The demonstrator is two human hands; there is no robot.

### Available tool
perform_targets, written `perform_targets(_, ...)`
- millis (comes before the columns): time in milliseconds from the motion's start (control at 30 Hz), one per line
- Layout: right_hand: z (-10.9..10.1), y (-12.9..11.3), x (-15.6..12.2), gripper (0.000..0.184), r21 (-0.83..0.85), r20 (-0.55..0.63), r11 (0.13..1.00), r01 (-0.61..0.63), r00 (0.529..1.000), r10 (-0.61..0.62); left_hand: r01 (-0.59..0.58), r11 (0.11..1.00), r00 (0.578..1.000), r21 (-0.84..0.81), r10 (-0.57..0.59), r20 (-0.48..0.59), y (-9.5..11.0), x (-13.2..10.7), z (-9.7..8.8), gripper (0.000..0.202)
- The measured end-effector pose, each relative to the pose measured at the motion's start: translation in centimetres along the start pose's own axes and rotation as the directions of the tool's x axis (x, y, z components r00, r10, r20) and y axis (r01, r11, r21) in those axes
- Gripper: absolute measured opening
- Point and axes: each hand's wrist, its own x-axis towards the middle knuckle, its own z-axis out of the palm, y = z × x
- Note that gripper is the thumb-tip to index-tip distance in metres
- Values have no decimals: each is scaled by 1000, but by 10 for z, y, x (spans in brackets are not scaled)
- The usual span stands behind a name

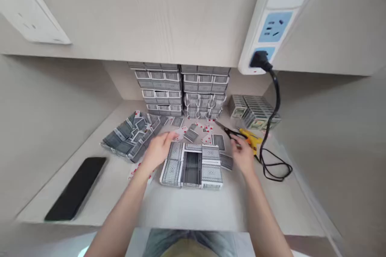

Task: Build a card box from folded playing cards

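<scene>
The card block (pixel 191 166), built from playing cards, lies flat at the near middle of the bench (pixel 196 207). Its long axis runs left to right, and a dark recess in its centre runs near to far. The left hand (pixel 158 149) is at the block's far left corner, thumb and fingers stretched towards the far side; I cannot tell whether its grip has closed on anything. The right hand (pixel 243 156), blurred, is just right of the block with bent fingers beside the handles of the scissors (pixel 231 131); its grip is unclear too.

To the left, the card tray (pixel 114 140) holds a heap of small cards; its long axis slants from near left to far right. At the far side stand a left card stack (pixel 163 88) and a right card stack (pixel 205 90), with a narrow gap between them, and the boxed packs (pixel 261 112) sit at far right.

Bench surface runs between the block and the near edge. Loose cards (pixel 218 141) crowd the strip beyond the block. On the right, the yellow glue gun (pixel 255 140) and the looped black cord (pixel 276 92) narrow the room; the phone (pixel 76 188) lies aslant at near left.
</scene>
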Motion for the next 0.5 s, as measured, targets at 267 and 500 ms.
perform_targets(267,-6,22,0,36,-253,-95,961,-116,991,94,232,860,970,454,-239,-43,-40,-54,-11,30)
perform_targets(500,0,21,-4,40,-337,-36,920,-200,979,199,242,798,960,552,-279,-18,-37,-64,-10,38)
